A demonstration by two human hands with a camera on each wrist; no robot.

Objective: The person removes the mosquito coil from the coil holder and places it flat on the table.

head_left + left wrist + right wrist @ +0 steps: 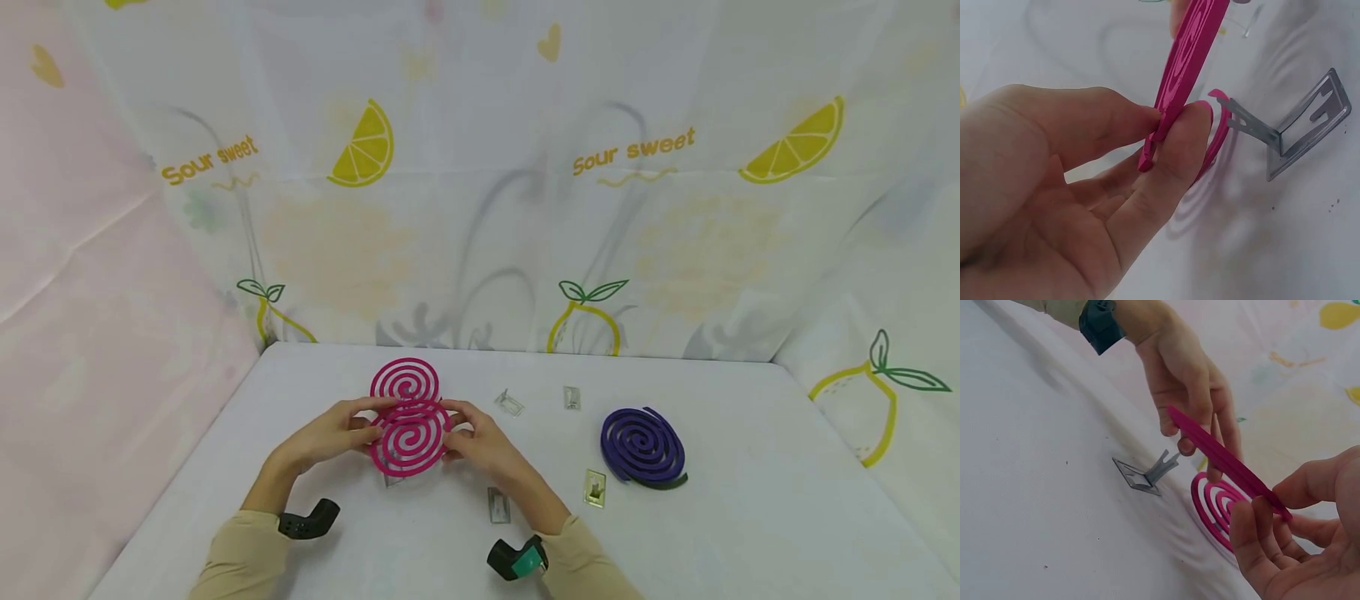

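Observation:
A pink mosquito coil (411, 437) is held up tilted between both hands. On its left edge my left hand (330, 435) pinches it between thumb and fingers, as the left wrist view shows at the coil's rim (1188, 62). My right hand (483, 443) pinches the opposite edge; in the right wrist view the coil (1225, 459) appears edge-on. A second pink coil (406, 387) lies on the table just beyond. Below the held coil sits a silver metal coil stand (1161, 469), its forked tongue (1254, 128) bent up. The coil partly hides this stand in the head view.
A purple coil (640, 443) lies at the right on a dark green one (667, 483). Around the table lie a gold stand (595, 488) and silver stands, one near the right forearm (499, 506), others farther back (510, 403). A printed cloth (480, 250) hangs behind.

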